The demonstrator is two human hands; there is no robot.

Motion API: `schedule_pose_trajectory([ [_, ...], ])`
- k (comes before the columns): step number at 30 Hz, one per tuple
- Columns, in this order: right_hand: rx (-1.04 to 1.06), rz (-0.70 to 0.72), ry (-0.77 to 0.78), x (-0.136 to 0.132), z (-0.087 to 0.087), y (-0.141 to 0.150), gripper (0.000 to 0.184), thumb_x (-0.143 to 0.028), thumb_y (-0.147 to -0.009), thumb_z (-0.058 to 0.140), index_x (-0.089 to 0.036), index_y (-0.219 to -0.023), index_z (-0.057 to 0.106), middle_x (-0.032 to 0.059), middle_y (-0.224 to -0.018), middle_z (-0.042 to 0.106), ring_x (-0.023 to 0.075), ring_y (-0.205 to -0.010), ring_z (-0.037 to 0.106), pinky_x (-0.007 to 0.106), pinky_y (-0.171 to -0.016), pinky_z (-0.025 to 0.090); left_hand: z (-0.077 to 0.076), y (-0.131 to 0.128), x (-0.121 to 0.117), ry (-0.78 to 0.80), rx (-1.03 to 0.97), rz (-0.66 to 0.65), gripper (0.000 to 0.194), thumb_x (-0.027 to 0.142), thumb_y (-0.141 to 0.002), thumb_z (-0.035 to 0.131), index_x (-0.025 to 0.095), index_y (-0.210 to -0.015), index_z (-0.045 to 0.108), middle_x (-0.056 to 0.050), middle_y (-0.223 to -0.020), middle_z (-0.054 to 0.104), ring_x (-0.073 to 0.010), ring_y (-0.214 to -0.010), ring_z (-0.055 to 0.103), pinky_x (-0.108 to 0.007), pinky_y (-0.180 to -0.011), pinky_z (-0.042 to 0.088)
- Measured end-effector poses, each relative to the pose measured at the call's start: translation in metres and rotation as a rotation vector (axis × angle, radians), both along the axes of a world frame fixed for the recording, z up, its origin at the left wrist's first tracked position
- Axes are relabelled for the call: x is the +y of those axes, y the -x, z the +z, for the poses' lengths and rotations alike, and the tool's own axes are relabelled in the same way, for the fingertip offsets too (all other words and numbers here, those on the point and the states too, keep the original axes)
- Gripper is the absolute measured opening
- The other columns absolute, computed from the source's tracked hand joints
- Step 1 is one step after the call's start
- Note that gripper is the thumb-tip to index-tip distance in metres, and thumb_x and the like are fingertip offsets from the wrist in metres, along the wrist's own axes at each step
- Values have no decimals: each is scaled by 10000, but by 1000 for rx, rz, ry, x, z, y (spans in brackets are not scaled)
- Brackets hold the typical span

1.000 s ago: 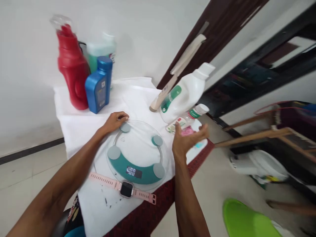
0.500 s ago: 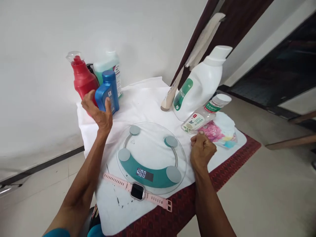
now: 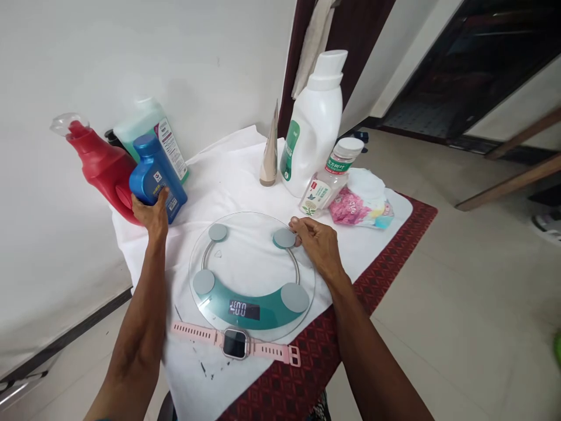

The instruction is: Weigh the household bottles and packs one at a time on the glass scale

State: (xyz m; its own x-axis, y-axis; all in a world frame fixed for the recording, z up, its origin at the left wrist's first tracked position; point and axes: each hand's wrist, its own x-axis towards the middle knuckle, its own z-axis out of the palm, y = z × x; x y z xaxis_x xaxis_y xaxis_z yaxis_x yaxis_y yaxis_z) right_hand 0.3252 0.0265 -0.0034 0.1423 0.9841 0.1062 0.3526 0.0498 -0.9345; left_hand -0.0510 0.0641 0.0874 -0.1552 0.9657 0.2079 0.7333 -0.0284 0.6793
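Note:
My left hand (image 3: 152,213) is closed around the lower part of a blue bottle (image 3: 160,169), thumb on its front. The bottle leans slightly and stands before a red bottle (image 3: 103,164) and a pale green bottle (image 3: 169,140). My right hand (image 3: 319,242) has curled fingers at the far right rim of a round glass bathroom scale (image 3: 249,318), beside one grey foot pad. Whether the fingertips grip the rim is hidden. The scale's display is lit. Just in front of it lies a pink-strapped smartwatch (image 3: 235,343).
At the back right stand a beige tube (image 3: 269,158), a large white bottle (image 3: 318,111) and a clear plastic bottle (image 3: 326,184). Next to them lies a pink and white pack (image 3: 357,204). A white cloth (image 3: 232,181) covers most of the red patterned table (image 3: 394,251), against a wall.
My left hand has closed on the blue bottle, which now tilts. My right hand has moved left, from beside the clear bottle to the scale's rim. The camera view has shifted.

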Motion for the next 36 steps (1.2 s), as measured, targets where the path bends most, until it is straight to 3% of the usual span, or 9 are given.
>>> schedule_pose_trajectory([
  [5, -19, -18, -22, 3, -1, 4, 783, -982, -937, 581, -240, -745, 740, 69, -679, 748, 245, -636, 689, 400, -712, 508, 1, 10, -13, -129, -90, 113, 565, 648, -932, 854, 212, -1261, 707, -30, -1173, 824, -284, -1160, 760, -460, -906, 682],
  [9, 34, -30, -29, 7, 0, 6, 857, -1040, -930, 559, -226, -784, 782, 93, -776, 808, 225, -616, 675, 411, -724, 537, 0, 15, -14, -520, -328, 375, 560, 571, -847, 861, 209, -1223, 654, -25, -1204, 794, -288, -1198, 738, -539, -1053, 679],
  [11, 83, -46, -17, 9, -1, 6, 900, -1080, -902, 561, -216, -807, 799, 94, -777, 805, 216, -604, 669, 403, -700, 552, 3, 7, -17, -687, -506, 361, 580, 498, -724, 931, 223, -1164, 673, -23, -1204, 798, -310, -1215, 757, -591, -1139, 659],
  [13, 137, -65, -1, 11, -2, 7, 935, -1117, -861, 569, -211, -803, 791, 95, -767, 794, 202, -586, 656, 389, -668, 555, 9, -10, -26, -729, -603, 251, 557, 470, -652, 941, 235, -1109, 726, -37, -1177, 817, -343, -1219, 784, -632, -1175, 653],
  [15, 184, -83, 13, 12, -3, 8, 951, -1139, -828, 576, -210, -796, 778, 95, -762, 785, 186, -573, 643, 374, -646, 552, 14, -33, -39, -677, -615, 150, 548, 497, -666, 904, 245, -1140, 790, -60, -1155, 837, -365, -1203, 809, -653, -1179, 661],
  [18, 215, -107, 25, 13, -4, 9, 950, -1141, -833, 569, -211, -786, 759, 91, -745, 768, 172, -563, 629, 359, -632, 544, 15, -69, -63, -456, -572, 45, 636, 587, -756, 850, 273, -1308, 822, -74, -1156, 863, -376, -1171, 836, -644, -1123, 703],
  [23, 246, -78, -15, 12, -5, 8, 952, -1137, -858, 554, -209, -787, 756, 83, -738, 752, 167, -573, 629, 348, -627, 534, -8, -100, -91, -128, -493, -65, 733, 687, -793, 862, 291, -1409, 810, -75, -1137, 884, -384, -1185, 858, -582, -1024, 760],
  [28, 253, -67, -32, 11, -4, 7, 950, -1130, -875, 532, -211, -791, 754, 72, -749, 740, 161, -576, 624, 343, -630, 523, -25, -106, -105, -36, -541, -107, 736, 641, -775, 951, 274, -1397, 812, -81, -1153, 909, -369, -1111, 882, -564, -1001, 765],
  [36, 261, -57, -62, 13, -5, 7, 938, -1122, -873, 533, -214, -761, 739, 50, -722, 716, 158, -558, 616, 349, -650, 522, -20, -111, -117, -23, -561, -20, 671, 577, -584, 1090, 246, -1106, 829, -84, -1050, 900, -358, -979, 871, -522, -880, 758],
])
